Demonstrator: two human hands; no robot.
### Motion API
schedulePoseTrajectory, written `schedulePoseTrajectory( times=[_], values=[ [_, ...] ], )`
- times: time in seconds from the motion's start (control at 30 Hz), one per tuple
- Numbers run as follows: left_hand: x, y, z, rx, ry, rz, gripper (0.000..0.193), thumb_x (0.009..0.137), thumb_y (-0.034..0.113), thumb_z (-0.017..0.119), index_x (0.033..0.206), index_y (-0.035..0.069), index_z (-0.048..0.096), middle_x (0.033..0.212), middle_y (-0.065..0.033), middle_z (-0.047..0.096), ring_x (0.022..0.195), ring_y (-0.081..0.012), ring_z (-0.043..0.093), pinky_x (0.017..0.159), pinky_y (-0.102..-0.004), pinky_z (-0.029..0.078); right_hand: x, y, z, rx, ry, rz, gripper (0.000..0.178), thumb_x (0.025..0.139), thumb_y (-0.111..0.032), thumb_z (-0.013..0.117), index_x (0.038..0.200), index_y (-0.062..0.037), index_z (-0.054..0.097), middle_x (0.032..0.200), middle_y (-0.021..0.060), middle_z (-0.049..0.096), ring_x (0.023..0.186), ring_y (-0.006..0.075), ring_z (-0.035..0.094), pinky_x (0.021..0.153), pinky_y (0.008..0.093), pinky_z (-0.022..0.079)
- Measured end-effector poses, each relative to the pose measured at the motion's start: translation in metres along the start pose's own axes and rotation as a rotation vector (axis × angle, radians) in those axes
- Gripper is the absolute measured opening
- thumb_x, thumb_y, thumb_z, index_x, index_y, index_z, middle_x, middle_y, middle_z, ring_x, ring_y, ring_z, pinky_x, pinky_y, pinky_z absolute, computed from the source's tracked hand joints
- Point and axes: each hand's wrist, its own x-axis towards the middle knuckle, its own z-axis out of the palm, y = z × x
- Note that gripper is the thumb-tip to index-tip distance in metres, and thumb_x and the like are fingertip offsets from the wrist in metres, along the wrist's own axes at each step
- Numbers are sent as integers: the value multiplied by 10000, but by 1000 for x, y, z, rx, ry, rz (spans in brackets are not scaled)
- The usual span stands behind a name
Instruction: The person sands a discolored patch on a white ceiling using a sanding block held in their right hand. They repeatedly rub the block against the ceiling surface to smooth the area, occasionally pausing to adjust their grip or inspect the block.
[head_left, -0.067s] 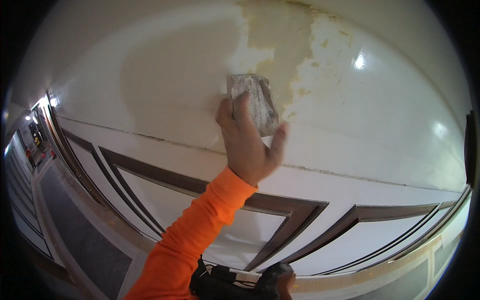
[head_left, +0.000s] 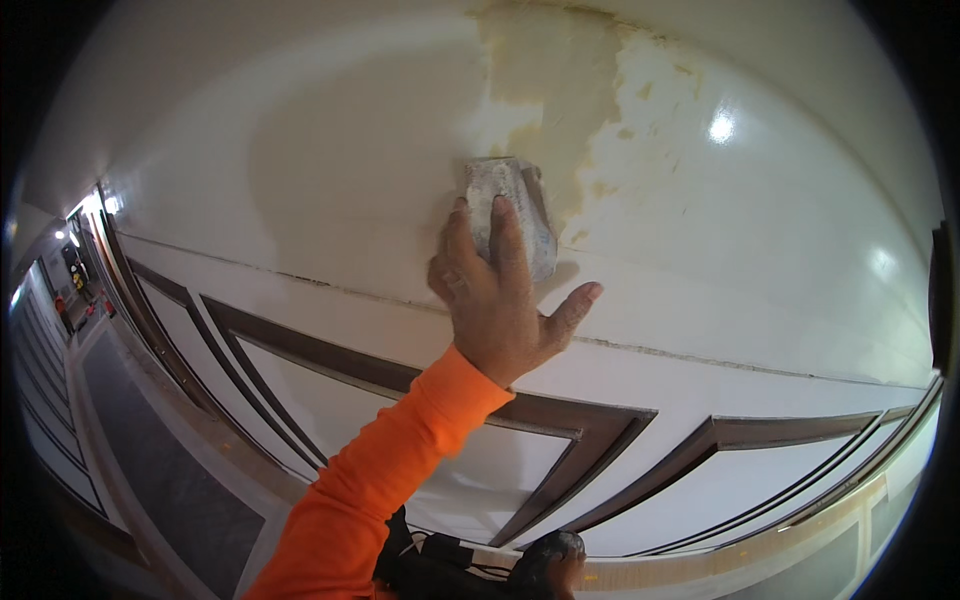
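My left hand (head_left: 498,300), in an orange sleeve, presses a pale, dust-covered sanding block (head_left: 490,185) flat to the glossy cream wall (head_left: 360,170). Its fingers lie over the block's lower part, and the thumb sticks out to the right, off the block. Up and to the right of the block runs a ragged yellowish-beige filler patch (head_left: 575,90). At the bottom edge a small part of my right hand (head_left: 575,572) shows against a dark, rounded object (head_left: 545,555); its fingers are mostly hidden.
A thin rough seam (head_left: 400,300) crosses the wall below the block. Beneath it are white panels with brown moulding (head_left: 620,430). Black gear with cables (head_left: 440,555) is at the bottom. A corridor floor (head_left: 160,440) stretches away at left, with a distant person (head_left: 78,280).
My left hand and the block have shifted slightly downward along the wall. The thumb has swung outward, away from the block. The view has shifted a little.
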Motion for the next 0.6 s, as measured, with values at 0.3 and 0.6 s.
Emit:
schedulePoseTrajectory(
  times=[0.3,0.6],
  values=[
    [43,-21,-15,-16,-69,414,1026,638,499,822,1372,-71,389,1468,-359,270,1358,-473,341,1069,-593,327,24,36,37,603,-54,-124,611,811,-396,649,1350,-171,472,1415,181,433,1245,395,468,1007,488,414],
    [41,-6,1,-13,-1,346,888,809,310,708,1440,-84,222,1489,-354,252,1406,-487,242,1132,-630,42,13,17,12,330,-116,-111,573,828,-297,570,1368,-153,442,1378,189,470,1183,423,511,979,506,431]
  ],
)
